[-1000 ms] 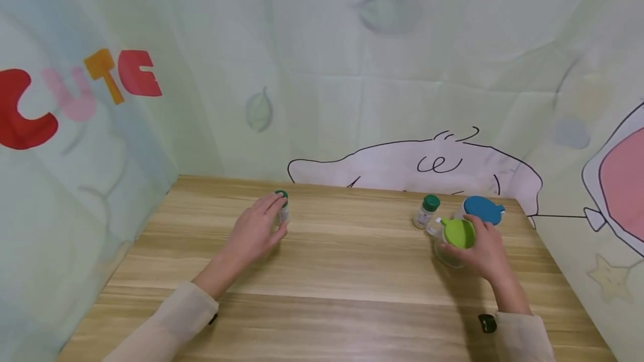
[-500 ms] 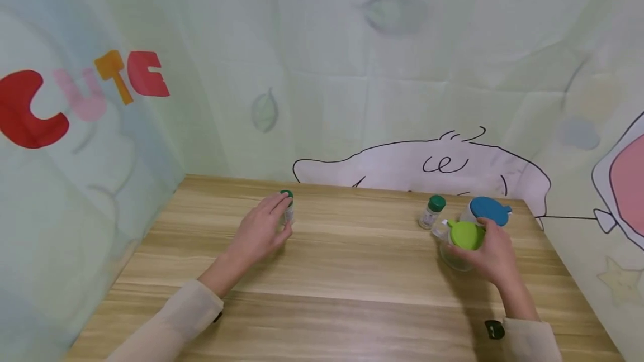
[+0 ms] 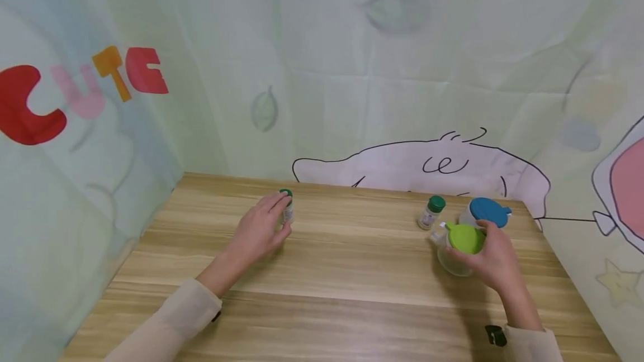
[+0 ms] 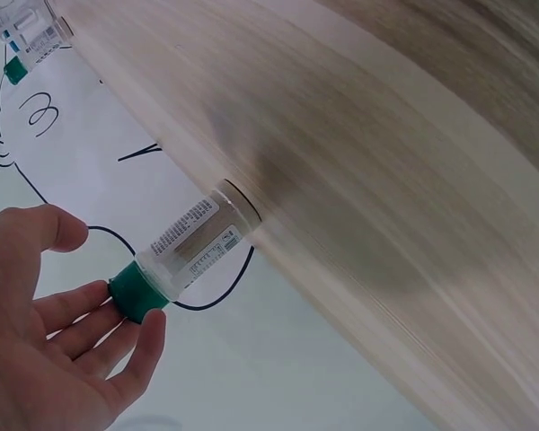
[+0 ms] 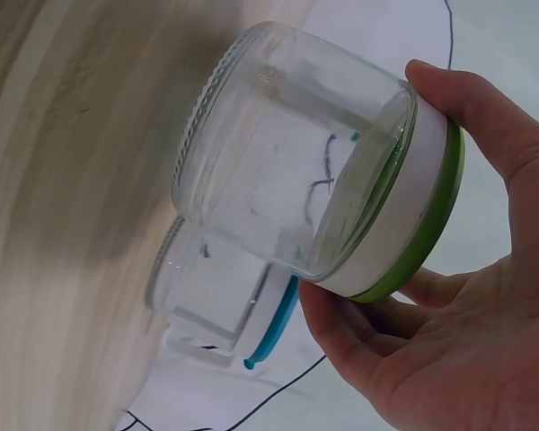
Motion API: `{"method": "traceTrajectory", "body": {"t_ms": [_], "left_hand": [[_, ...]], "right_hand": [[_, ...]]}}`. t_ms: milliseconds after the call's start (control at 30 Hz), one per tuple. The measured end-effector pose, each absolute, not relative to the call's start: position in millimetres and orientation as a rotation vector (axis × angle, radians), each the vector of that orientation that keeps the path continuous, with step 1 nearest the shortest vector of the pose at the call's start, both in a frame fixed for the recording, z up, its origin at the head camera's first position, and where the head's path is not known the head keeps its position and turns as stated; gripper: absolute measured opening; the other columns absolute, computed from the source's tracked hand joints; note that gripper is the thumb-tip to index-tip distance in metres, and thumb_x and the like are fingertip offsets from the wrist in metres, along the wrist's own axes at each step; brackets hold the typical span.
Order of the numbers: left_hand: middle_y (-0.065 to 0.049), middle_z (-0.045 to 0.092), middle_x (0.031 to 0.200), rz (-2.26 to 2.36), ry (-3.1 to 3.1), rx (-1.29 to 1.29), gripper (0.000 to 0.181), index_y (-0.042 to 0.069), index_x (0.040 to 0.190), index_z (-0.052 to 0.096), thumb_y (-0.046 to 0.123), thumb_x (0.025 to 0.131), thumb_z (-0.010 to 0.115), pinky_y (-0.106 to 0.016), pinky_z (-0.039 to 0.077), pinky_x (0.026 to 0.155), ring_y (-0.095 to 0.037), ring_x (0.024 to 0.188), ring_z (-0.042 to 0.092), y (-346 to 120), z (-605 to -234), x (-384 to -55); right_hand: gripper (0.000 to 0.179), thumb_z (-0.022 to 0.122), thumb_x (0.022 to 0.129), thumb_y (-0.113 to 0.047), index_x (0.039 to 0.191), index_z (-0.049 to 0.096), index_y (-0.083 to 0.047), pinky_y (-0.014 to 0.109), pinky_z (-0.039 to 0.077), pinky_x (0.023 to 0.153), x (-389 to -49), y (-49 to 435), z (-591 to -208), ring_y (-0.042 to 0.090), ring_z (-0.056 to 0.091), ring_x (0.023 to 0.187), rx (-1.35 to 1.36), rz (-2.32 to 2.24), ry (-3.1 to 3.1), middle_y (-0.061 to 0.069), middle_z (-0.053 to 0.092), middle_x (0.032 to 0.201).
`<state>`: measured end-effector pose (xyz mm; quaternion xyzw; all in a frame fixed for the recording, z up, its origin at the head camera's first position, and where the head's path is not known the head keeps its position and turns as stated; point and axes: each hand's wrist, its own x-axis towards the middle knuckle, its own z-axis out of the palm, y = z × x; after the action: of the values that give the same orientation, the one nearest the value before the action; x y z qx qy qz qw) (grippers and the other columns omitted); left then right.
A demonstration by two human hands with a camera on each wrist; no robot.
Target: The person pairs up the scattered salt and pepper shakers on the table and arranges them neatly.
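Observation:
In the head view my left hand (image 3: 259, 228) is beside a small seasoning bottle (image 3: 288, 211) with a green cap, upright on the table. The left wrist view shows the fingertips at the green cap (image 4: 136, 293), while the thumb stands apart from the bottle. My right hand (image 3: 493, 256) holds a clear glass jar (image 5: 287, 153) by its white collar, thumb on one side and fingers on the other. The jar's lid (image 3: 465, 239) is lime green, with a small tab. Through the glass, the jar looks empty.
Right behind the held jar stands a second glass jar with a blue lid (image 3: 488, 212). Another green-capped seasoning bottle (image 3: 431, 213) stands to their left. A printed curtain (image 3: 327, 99) rises along the back edge of the wooden table (image 3: 322, 284).
The green-lidded jar and my right hand have come slightly nearer to me, away from the blue-lidded jar. My left hand stays at its bottle. The head view has shifted a little.

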<state>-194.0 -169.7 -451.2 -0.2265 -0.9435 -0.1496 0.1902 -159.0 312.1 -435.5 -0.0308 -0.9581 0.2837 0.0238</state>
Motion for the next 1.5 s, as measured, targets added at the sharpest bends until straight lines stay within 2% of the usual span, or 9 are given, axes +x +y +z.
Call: {"method": "traceTrajectory", "body": {"t_ms": [167, 333, 500, 733, 1033, 1267, 1500], "left_hand": [[-0.024, 0.064, 0.142, -0.426, -2.644, -0.652, 0.053, -0.008, 0.138, 0.062, 0.012, 0.092, 0.079, -0.054, 0.052, 0.11, -0.041, 0.133, 0.061, -169.7, -449.9, -195.6], [-0.024, 0.065, 0.141, -0.424, -2.64, -0.64, 0.049, -0.008, 0.137, 0.063, 0.01, 0.093, 0.075, -0.054, 0.052, 0.11, -0.041, 0.132, 0.061, -171.5, -450.9, -195.9], [-0.024, 0.065, 0.141, -0.433, -2.645, -0.642, 0.047, -0.008, 0.137, 0.063, 0.01, 0.095, 0.074, -0.054, 0.052, 0.111, -0.041, 0.132, 0.061, -171.0, -451.2, -195.1], [-0.025, 0.064, 0.142, -0.459, -2.642, -0.639, 0.047, -0.008, 0.137, 0.064, 0.009, 0.095, 0.073, -0.053, 0.05, 0.113, -0.041, 0.133, 0.061, -169.2, -451.3, -195.2], [-0.024, 0.064, 0.141, -0.473, -2.624, -0.642, 0.047, -0.007, 0.137, 0.064, 0.009, 0.093, 0.075, -0.053, 0.051, 0.112, -0.041, 0.132, 0.061, -169.6, -452.8, -195.5], [-0.022, 0.064, 0.143, -0.514, -2.625, -0.641, 0.047, -0.005, 0.139, 0.064, 0.017, 0.098, 0.074, -0.053, 0.05, 0.113, -0.04, 0.134, 0.06, -168.9, -453.3, -195.3], [-0.022, 0.064, 0.143, -0.523, -2.611, -0.626, 0.045, -0.004, 0.138, 0.064, 0.017, 0.099, 0.072, -0.052, 0.051, 0.112, -0.039, 0.134, 0.06, -171.0, -454.5, -195.8]], "right_hand": [[0.109, 0.091, 0.082, -0.043, 0.151, 0.033, 0.019, 0.059, 0.053, 0.087, -158.6, 305.5, -433.3, 0.051, 0.055, 0.115, -0.068, 0.863, -2.947, 0.042, 0.047, 0.142], [0.103, 0.092, 0.081, -0.041, 0.149, 0.038, 0.014, 0.056, 0.053, 0.087, -158.9, 292.4, -434.2, 0.048, 0.057, 0.115, -0.005, 0.895, -2.922, 0.039, 0.05, 0.142], [0.101, 0.093, 0.081, -0.04, 0.15, 0.038, 0.01, 0.058, 0.055, 0.089, -157.7, 281.1, -434.8, 0.049, 0.057, 0.118, 0.044, 0.921, -2.915, 0.039, 0.049, 0.145], [0.097, 0.093, 0.081, -0.037, 0.148, 0.04, 0.01, 0.06, 0.056, 0.09, -159.7, 267.3, -434.8, 0.049, 0.06, 0.117, 0.088, 0.901, -2.91, 0.038, 0.055, 0.137], [0.095, 0.093, 0.081, -0.036, 0.149, 0.042, 0.007, 0.061, 0.057, 0.092, -163.1, 244.3, -436.5, 0.046, 0.059, 0.118, 0.123, 0.915, -2.906, 0.033, 0.057, 0.137], [0.095, 0.093, 0.081, -0.036, 0.15, 0.043, 0.004, 0.06, 0.055, 0.094, -166.0, 226.2, -437.8, 0.042, 0.055, 0.122, 0.152, 0.94, -2.912, 0.029, 0.054, 0.142], [0.091, 0.094, 0.078, -0.031, 0.147, 0.046, 0.005, 0.061, 0.054, 0.096, -172.0, 206.5, -437.3, 0.044, 0.054, 0.123, 0.211, 0.933, -2.892, 0.029, 0.055, 0.138]]}}
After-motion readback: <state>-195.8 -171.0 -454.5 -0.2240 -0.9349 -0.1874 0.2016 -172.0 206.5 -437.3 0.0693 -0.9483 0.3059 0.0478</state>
